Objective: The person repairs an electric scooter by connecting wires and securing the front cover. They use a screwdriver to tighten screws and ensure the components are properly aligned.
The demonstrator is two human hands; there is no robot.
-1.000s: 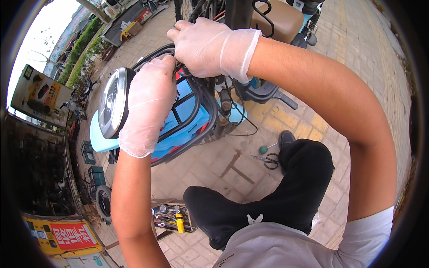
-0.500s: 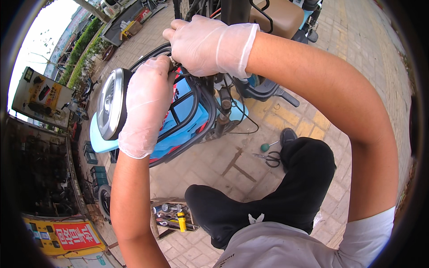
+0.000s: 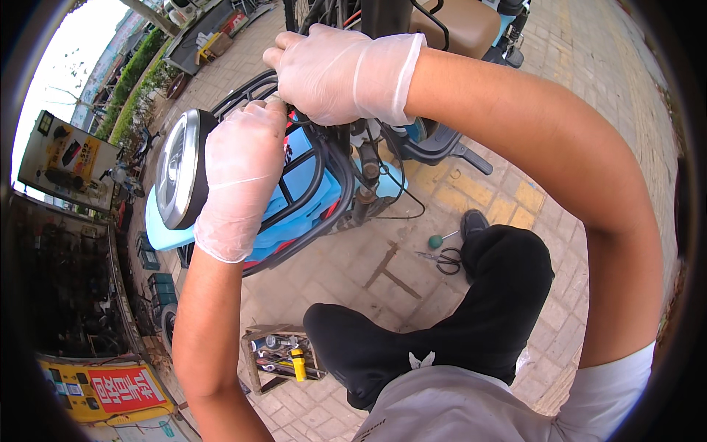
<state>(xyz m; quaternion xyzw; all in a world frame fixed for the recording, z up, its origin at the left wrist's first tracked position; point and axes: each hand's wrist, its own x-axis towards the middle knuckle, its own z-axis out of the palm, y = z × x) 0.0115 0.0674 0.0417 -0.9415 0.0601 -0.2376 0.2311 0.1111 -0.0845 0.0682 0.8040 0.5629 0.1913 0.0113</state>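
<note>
Left hand (image 3: 245, 158) and right hand (image 3: 320, 77): both curled, fingertips hidden, clamping cannot be told | black tubular basket (image 3: 321, 168): left hand's 4 o'clock, right hand's 6 o'clock | nearer: left hand

The gloves (image 3: 324, 79) look like thin, wrinkled, half-transparent plastic. The headlamp (image 3: 178, 169) is glossy, like chrome. The rack (image 3: 321, 166) seems smooth metal, the trousers (image 3: 508, 269) matt cloth, the box (image 3: 250, 365) rough wood, the paving (image 3: 346, 283) matt and rough.
</note>
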